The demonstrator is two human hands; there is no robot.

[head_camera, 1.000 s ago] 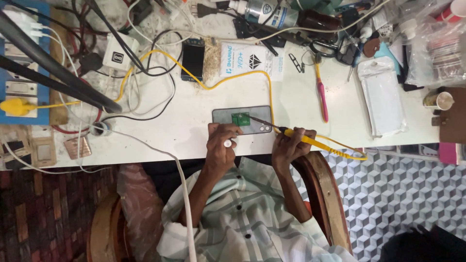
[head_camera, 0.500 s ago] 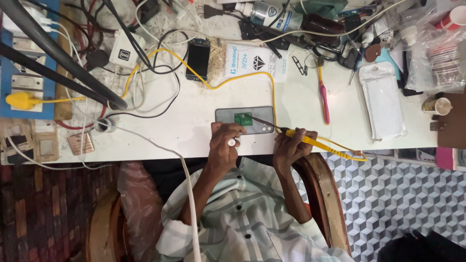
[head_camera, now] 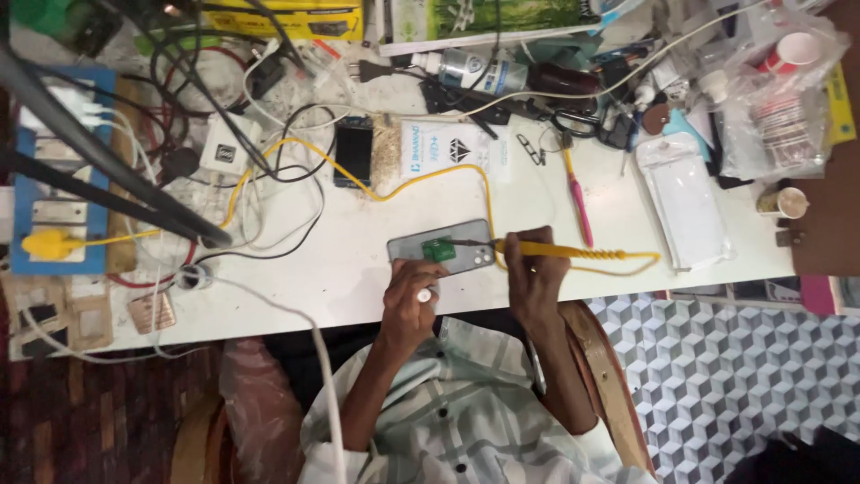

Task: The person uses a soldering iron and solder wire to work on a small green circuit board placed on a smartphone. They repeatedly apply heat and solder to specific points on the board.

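Note:
A grey phone [head_camera: 408,246] lies face down near the white table's front edge, with a small green circuit board [head_camera: 438,250] resting on it. My left hand [head_camera: 414,300], a ring on one finger, presses its fingertips on the phone just below the board. My right hand [head_camera: 530,269] grips a yellow soldering iron [head_camera: 573,253], which lies almost level. Its dark tip touches the green board. The iron's yellow cord [head_camera: 376,193] loops back across the table to the left.
A blue power board [head_camera: 54,170] and tangled cables fill the left side. A black phone [head_camera: 352,152], a pink tool [head_camera: 579,204], a white phone case in plastic [head_camera: 685,202], bottles and small cups crowd the back and right. A wooden chair arm [head_camera: 605,376] stands beside me.
The view has shifted slightly. My hands stay on the phone, and the soldering iron's tip remains at the green board, the iron lying a little flatter.

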